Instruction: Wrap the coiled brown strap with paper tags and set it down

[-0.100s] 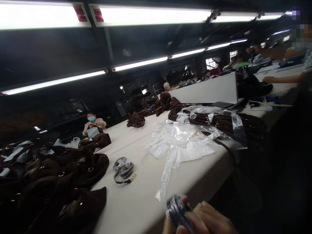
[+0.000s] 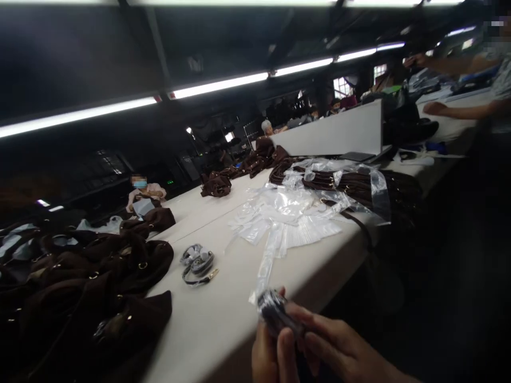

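A dark strap [image 2: 273, 311], rolled up tight in clear plastic, is held between my two hands near the table's front edge. My left hand [image 2: 267, 354] grips it from below and the left, thumb and fingers closed round it. From the right, my right hand [image 2: 339, 340] presses on the roll with its fingers together. Just beyond lies a fan of clear plastic sleeves [image 2: 287, 213], one sleeve reaching toward the roll. To the left on the white table [image 2: 199, 324], coiled straps in plastic [image 2: 197, 263] lie with a gold clasp showing.
Dark brown bags [image 2: 99, 276] with gold rings are heaped at the left. Brown straps [image 2: 347, 183] lie bundled at the right under loose plastic. A white partition [image 2: 339, 127] stands behind. A masked person [image 2: 146, 194] sits across the table; another person's arm [image 2: 459, 109] reaches in at far right.
The view has tipped downward, so the table and lights sit higher. My hands, still holding the rolled strap, appear higher and slightly further left in view.
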`<state>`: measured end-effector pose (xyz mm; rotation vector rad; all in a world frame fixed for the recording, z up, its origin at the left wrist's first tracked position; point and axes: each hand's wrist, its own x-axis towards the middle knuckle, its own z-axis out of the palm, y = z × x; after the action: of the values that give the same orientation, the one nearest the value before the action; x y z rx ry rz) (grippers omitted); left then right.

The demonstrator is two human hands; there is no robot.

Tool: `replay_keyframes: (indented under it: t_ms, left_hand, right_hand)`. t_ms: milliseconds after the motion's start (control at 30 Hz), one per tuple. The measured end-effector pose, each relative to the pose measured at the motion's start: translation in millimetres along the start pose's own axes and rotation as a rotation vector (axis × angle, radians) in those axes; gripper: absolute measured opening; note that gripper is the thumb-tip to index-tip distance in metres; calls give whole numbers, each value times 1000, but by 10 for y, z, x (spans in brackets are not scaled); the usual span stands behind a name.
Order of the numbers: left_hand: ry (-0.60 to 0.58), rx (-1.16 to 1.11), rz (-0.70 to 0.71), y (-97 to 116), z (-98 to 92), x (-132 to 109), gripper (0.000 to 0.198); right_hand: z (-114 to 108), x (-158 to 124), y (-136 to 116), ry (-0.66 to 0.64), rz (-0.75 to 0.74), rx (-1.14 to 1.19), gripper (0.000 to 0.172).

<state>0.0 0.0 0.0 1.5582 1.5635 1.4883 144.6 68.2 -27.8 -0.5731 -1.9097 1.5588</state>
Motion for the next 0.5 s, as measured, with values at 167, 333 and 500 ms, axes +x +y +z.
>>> replay_keyframes:
  t_ms: [167, 333, 500]
  left_hand:
    - [128, 490, 385, -374, -23, 214, 30]
    - [-105, 679, 412, -489, -97, 147, 29]
    - [-229, 796, 494, -521, -135, -50, 29]
  right_hand:
    - [9, -110, -173, -201, 186, 89, 33]
    - [-127, -136, -225, -260, 377, 214, 23]
    - [-367, -41, -150, -261, 458, 397, 37]
